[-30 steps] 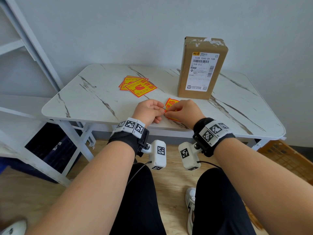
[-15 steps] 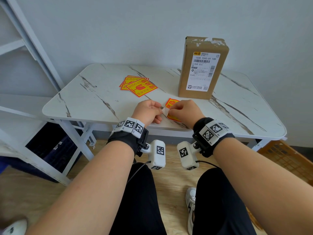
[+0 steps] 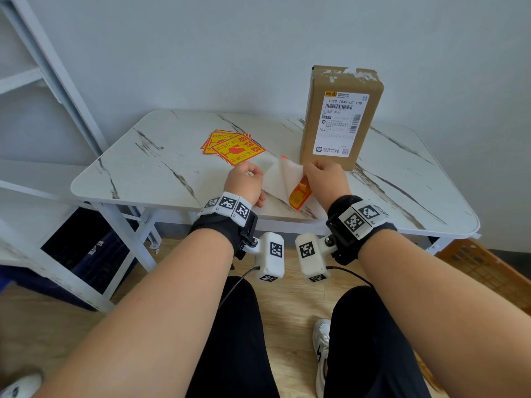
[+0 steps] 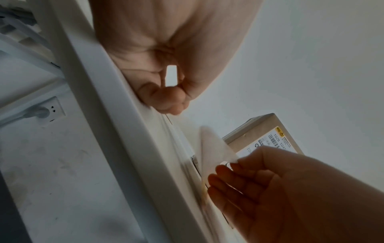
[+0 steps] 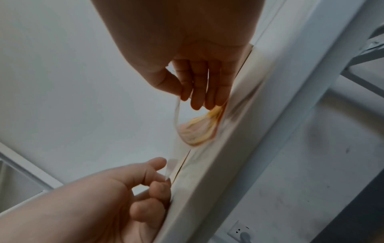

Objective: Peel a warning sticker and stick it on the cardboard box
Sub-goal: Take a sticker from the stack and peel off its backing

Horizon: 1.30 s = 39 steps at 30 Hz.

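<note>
1. The warning sticker (image 3: 298, 193) is mid-peel at the near edge of the surface (image 3: 161, 173), just in front of the cardboard box (image 3: 342, 116). Its white underside is curled up, and only a strip of the yellow-red print shows.
2. The right hand (image 3: 326, 179) has thumb and fingers (image 5: 195, 92) pinched on the sticker's lifted edge. The rest of it bows down in a loose curve toward the surface.
3. The left hand (image 3: 244, 182) has its fingers curled and pinched on the white backing sheet (image 3: 271, 180), holding it down against the surface. The wrist views are blurry, so exactly how much it grips is hard to say.
4. Handling guess: this thing looks featherweight and floppy, zero stiffness, with the tacky side exposed. It'll probably want to fold onto itself or grab the fingers.
5. Best place to hold it is likely right at one edge or corner with just the fingertips, keeping the glue side facing away.
6. The box stands upright at the far right, shipping label (image 3: 342, 124) facing near. A bare brown patch would be the spot. It looks light enough to tip when pressed, so steadying it seems smart.
7. A stack of spare stickers (image 3: 232, 149) lies left of the box.
</note>
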### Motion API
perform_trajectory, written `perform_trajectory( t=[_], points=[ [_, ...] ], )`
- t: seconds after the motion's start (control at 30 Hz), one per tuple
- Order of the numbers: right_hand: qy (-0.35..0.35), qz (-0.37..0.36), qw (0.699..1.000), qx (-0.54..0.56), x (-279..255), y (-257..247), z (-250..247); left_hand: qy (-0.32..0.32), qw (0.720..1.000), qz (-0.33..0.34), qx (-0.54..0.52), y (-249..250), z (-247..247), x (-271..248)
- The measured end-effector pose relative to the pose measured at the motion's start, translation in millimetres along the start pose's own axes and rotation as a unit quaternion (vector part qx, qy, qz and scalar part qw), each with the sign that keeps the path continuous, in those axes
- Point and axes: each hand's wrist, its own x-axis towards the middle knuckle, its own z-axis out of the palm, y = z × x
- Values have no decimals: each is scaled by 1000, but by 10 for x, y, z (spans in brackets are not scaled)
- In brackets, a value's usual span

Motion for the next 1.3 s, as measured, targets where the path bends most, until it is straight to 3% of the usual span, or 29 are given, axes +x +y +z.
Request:
perform_trajectory(
  t=[0.2,0.37,0.83,1.1,1.27,1.3],
  points=[
    [34,-17,999,25,-7,-74,-11,79,994,22,78,-12,-180,153],
    [46,-47,998,4,-14,-146,82,100,984,42,141,14,-368,262],
    [74,-71,995,-12,-35,-288,185,118,992,5,47,-129,-615,439],
    [136,-29,990,33,37,-346,122,162,985,-34,52,-252,-736,546],
    [123,-34,992,24,59,-356,92,161,984,-65,33,-122,-787,413],
    [120,-36,992,24,59,-365,101,174,980,-62,69,-114,-775,292]
  ],
)
